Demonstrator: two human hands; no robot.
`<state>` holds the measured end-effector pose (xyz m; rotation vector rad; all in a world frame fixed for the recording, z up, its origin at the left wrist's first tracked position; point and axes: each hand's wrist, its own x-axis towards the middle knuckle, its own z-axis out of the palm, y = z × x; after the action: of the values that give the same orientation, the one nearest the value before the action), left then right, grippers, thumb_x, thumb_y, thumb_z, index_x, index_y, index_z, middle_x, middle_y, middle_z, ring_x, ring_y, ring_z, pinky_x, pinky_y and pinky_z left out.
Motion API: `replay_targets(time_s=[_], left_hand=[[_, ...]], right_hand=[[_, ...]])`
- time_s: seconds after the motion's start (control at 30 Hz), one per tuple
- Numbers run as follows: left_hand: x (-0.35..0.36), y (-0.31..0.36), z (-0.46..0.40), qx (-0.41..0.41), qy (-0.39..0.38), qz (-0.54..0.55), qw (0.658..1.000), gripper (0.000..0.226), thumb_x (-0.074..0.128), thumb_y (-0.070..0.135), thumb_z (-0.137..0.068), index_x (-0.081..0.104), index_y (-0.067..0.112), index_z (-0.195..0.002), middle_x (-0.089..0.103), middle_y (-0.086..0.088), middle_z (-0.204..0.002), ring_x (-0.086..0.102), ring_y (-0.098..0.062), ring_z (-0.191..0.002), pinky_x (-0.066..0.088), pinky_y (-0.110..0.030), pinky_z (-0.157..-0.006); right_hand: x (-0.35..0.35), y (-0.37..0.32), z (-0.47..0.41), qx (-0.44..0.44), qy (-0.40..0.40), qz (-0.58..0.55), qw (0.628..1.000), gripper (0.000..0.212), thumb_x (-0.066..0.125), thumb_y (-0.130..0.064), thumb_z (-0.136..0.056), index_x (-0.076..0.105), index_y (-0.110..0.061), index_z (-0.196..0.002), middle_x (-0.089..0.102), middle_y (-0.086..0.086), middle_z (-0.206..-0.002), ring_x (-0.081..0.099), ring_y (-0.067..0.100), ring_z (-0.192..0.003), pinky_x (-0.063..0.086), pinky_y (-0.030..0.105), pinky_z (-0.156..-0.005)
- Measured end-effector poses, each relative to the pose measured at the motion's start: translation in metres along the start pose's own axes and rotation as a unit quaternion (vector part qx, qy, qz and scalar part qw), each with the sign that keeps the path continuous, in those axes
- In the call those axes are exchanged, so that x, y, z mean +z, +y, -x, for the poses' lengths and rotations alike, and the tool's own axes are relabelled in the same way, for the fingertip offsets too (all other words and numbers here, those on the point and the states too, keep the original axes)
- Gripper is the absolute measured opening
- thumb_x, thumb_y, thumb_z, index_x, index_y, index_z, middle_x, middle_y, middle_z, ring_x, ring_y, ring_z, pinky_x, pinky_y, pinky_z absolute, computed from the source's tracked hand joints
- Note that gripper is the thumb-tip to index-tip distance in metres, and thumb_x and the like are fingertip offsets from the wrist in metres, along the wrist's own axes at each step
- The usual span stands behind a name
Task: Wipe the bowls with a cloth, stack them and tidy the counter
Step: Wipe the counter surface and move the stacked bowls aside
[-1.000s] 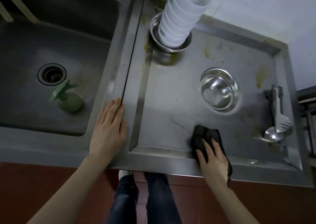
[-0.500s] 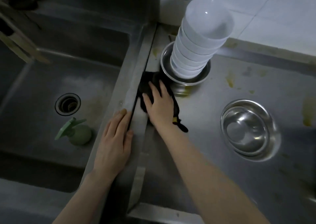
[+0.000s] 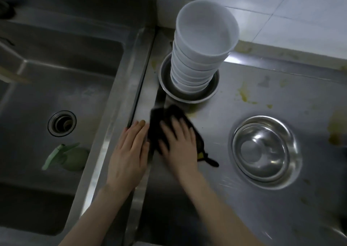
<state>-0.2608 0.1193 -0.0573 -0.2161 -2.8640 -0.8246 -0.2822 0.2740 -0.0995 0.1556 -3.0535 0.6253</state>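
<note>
My right hand [image 3: 179,148] presses flat on a black cloth [image 3: 169,121] on the steel counter [image 3: 225,198], just in front of a tall stack of white bowls [image 3: 199,57]. The stack stands in a steel bowl [image 3: 189,95] at the counter's back left corner. My left hand [image 3: 129,151] lies flat with fingers spread on the ridge between sink and counter, holding nothing. Another steel bowl [image 3: 264,150], with more nested under it, sits to the right. The hand and cloth are motion-blurred.
A deep sink [image 3: 56,95] with a drain [image 3: 62,123] lies left; a green spray bottle [image 3: 67,157] lies in it. Yellow-brown stains [image 3: 244,95] mark the counter behind and to the right of the bowls. A white tiled wall [image 3: 281,10] rises behind.
My right hand swept the cloth from the counter's front edge up to the back left by the bowl stack, then a little back toward me. The left hand stayed put. The view moved closer.
</note>
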Motion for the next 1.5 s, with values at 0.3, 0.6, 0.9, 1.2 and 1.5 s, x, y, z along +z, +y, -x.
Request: replay_targets(time_s=[0.3,0.6,0.9,1.2,1.5], left_hand=[[0.047,0.004,-0.01,0.019,-0.055,-0.084,0.995,0.051,0.049,0.026,-0.095,0.049,0.008,-0.144,0.041,-0.014,-0.155,0.03,-0.032,-0.148,0.029,-0.056,-0.118],[0.049,0.004,-0.012,0.015,-0.016,-0.058,0.998,0.044,0.042,0.024,-0.098,0.06,0.006,-0.134,0.053,-0.016,-0.146,0.038,-0.032,-0.142,0.037,-0.058,-0.111],[0.049,0.003,-0.013,0.019,-0.006,-0.048,0.999,0.043,0.042,0.022,-0.098,0.061,0.005,-0.133,0.053,-0.016,-0.146,0.04,-0.034,-0.142,0.031,-0.054,-0.116],[0.045,0.002,-0.012,0.028,-0.034,-0.041,0.998,0.044,0.053,0.025,-0.09,0.063,0.007,-0.129,0.051,-0.016,-0.146,0.034,-0.038,-0.144,0.022,-0.053,-0.12],[0.042,0.0,-0.008,0.057,-0.098,-0.092,0.989,0.054,0.047,0.041,-0.086,0.066,0.013,-0.127,0.051,-0.01,-0.146,0.018,-0.041,-0.149,0.009,-0.055,-0.121]], right_hand=[[-0.038,0.103,0.003,0.082,0.089,0.073,0.99,0.046,0.047,-0.043,-0.096,0.056,-0.022,-0.136,0.046,0.011,-0.147,0.04,0.034,-0.136,0.034,0.051,-0.11],[-0.017,0.038,0.046,-0.035,0.021,0.045,0.998,0.049,0.051,-0.042,-0.09,0.055,-0.025,-0.135,0.046,0.008,-0.147,0.038,0.033,-0.139,0.035,0.055,-0.109],[-0.049,0.121,-0.014,0.064,0.062,0.06,0.994,0.05,0.041,-0.045,-0.096,0.054,-0.021,-0.138,0.044,0.013,-0.149,0.036,0.034,-0.139,0.031,0.051,-0.112],[-0.047,0.044,0.19,-0.133,-0.087,0.051,0.986,0.052,0.053,-0.047,-0.094,0.044,-0.036,-0.144,0.03,-0.003,-0.158,0.023,0.023,-0.148,0.024,0.048,-0.116],[-0.068,0.111,0.082,0.295,-0.01,0.034,0.955,0.053,0.038,-0.049,-0.099,0.038,-0.028,-0.148,0.031,0.007,-0.156,0.047,0.037,-0.128,0.037,0.046,-0.107]])
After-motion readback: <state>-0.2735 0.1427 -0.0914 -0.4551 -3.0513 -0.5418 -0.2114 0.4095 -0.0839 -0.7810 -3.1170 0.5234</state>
